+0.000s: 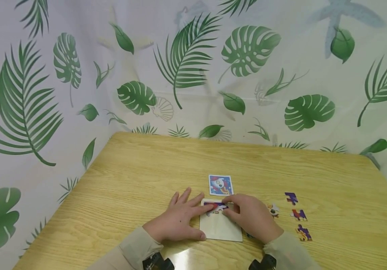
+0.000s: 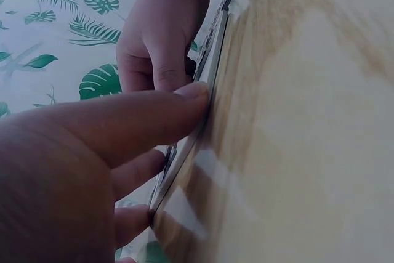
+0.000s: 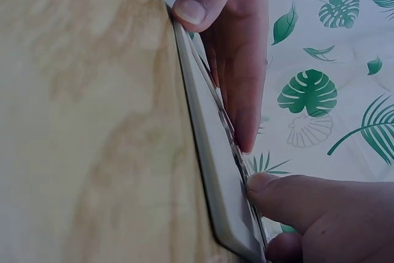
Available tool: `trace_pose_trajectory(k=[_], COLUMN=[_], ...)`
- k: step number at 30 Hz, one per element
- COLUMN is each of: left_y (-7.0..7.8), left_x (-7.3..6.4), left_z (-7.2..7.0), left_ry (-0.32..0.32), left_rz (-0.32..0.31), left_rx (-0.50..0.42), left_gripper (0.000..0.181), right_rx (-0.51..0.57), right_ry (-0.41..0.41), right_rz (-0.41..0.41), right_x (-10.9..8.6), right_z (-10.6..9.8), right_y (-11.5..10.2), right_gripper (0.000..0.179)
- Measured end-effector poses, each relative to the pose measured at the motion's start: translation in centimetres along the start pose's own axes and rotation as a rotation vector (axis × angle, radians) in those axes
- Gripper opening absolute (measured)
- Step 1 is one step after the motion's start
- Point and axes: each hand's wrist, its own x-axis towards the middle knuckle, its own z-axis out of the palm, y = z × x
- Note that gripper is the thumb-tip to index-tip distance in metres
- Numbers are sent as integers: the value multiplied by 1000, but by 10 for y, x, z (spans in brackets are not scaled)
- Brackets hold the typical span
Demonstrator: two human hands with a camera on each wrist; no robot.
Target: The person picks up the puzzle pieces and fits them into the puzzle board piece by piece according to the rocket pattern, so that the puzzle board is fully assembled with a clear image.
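Pressing a puzzle piece (image 1: 215,207) into the board (image 1: 220,226) on the table (image 1: 129,176).
From the head, the left hand (image 1: 178,219) lies flat, fingers straight, and the right hand (image 1: 250,216) pinches the piece. Left wrist: a thumb (image 2: 135,118) touches the board's edge. Right wrist: a fingertip (image 3: 261,184) presses the board.

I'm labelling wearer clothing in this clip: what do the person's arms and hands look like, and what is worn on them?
Both hands are bare, with no gloves or rings visible. The left hand and right hand emerge from long, light beige sleeves. The left sleeve and right sleeve each carry a small black device at the wrist, the left one and the right one.
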Motion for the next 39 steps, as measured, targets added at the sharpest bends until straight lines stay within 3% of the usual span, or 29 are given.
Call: trace_pose_trajectory(k=[25,32,39], left_y=[3,2,2], left_x=[-2,-1,0], left_z=[0,1,1], left_ry=[-10,-8,-1], left_rz=[14,8,6], left_rx=[4,12,13], left_gripper=[82,84,85], right_rx=[9,75,76], right_ry=[5,-6,3], right_rz=[-2,10,-40], right_x=[-2,-4,-6], right_z=[0,-4,-14], right_y=[0,12,27], right_gripper=[19,27,30])
